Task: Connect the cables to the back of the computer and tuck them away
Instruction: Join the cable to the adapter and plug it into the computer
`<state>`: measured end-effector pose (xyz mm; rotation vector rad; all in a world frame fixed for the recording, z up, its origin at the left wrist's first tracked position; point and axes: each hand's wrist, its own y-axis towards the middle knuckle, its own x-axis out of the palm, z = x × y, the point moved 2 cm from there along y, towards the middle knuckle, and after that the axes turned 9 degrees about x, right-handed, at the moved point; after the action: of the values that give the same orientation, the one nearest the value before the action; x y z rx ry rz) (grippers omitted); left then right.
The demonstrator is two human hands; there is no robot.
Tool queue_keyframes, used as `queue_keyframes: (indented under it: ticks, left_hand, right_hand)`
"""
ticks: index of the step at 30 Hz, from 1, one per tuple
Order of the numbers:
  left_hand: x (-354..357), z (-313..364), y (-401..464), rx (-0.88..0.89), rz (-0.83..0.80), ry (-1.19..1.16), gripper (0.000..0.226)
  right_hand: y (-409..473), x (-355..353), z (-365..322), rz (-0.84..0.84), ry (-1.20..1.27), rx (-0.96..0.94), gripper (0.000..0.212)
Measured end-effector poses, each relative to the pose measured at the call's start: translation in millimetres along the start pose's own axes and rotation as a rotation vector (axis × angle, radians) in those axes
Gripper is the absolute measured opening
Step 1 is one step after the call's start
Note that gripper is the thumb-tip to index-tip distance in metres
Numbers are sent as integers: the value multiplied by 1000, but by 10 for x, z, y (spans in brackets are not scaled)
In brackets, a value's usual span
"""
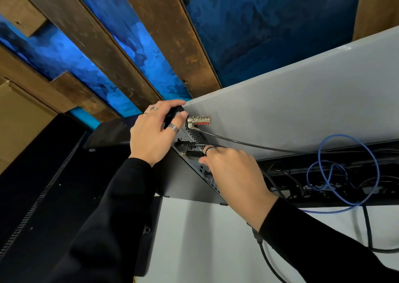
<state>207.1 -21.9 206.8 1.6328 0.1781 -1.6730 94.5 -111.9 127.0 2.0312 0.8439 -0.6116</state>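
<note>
We see the small black computer (190, 174) at frame centre, its rear port panel turned toward the grey partition (291, 101) at 1 o'clock. Our left hand (155, 131) grips the computer's upper corner, fingers (172, 106) curled over the top edge and thumb on the rear face, just beside the silver combination lock (198, 120), whose steel cable (248, 143) runs off toward 3 o'clock. Our right hand (233, 170) sits at the port panel, its fingers pinching a black connector (194, 154) against the rear face; we cannot tell whether the plug is fully seated. A thin black cable (200, 145) leaves a second plug just above it. A loose blue network cable (345, 172) loops at 3 o'clock over the black cable tray (323, 185), well apart from the computer. A thicker black cable (272, 261) hangs below our right sleeve at 5 o'clock, over the white desk (205, 239).
</note>
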Motion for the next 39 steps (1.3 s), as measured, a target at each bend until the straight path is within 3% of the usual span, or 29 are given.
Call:
queue_keyframes:
  ticks: [14,24,30,39]
  left_hand:
    - [11,33,0,-18,2,25,45]
    - [16,5,11,-4,-1,47,48]
    - [25,-15,4,-14,-6,52,41]
    - [-2,-44,-8,-25,5,51,38]
  right_hand:
    - [-5,135,0,41,58,77,29]
    - [-6,195,-7,37,259,103,17]
    - [-32,130,53,-103,260,84,18]
    - [-513,17,439,-377,610,345,34]
